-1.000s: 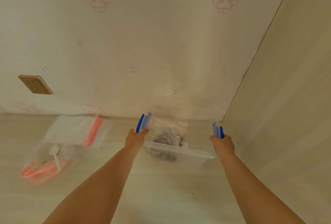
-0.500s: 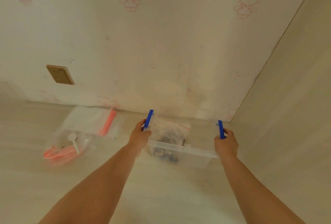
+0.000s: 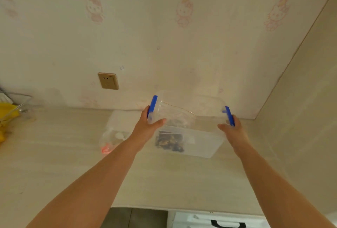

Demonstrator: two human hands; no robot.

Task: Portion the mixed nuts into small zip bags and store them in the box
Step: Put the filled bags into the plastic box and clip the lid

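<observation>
Head view: left hand and right hand grip the box at centre frame, one hand on each end, by its blue clips.

No readable text, labels or numbers appear anywhere

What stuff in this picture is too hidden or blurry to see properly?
Head view only:
- Nuts in the zip bag: blurred through the box wall; kinds unclear.
- Left hand and right hand fingers: hidden behind the box ends.
- Bags on the counter: partly behind the left arm.
- Yellow thing: cut off by the left edge.
</observation>
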